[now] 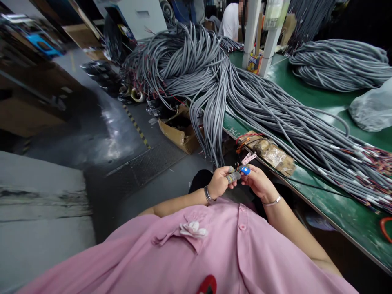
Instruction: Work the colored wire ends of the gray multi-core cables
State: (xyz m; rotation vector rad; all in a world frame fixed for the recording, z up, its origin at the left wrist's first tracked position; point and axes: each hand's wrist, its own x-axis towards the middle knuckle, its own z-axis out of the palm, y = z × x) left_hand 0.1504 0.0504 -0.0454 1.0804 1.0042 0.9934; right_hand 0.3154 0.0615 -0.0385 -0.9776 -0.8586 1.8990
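Note:
My left hand [221,181] is closed in front of my body, with grey wrappings on its fingers. Facing it, my right hand [259,182] is pinched, its thumb in a blue cover [245,170]. Thin coloured wires [237,164] run between the fingertips of both hands; their exact ends are too small to make out. A pale pink clip [249,158] stands just above the right fingertips. Behind my left hand hang the lower ends of a thick bundle of grey cables [214,126], draped over the bench edge.
The green bench [346,222] carries long grey cables with stripped, coloured ends [378,161]. A taped cardboard piece [275,157] lies at its edge. An open cardboard box [174,134] sits on the floor. Behind the bench is a person in white [229,22].

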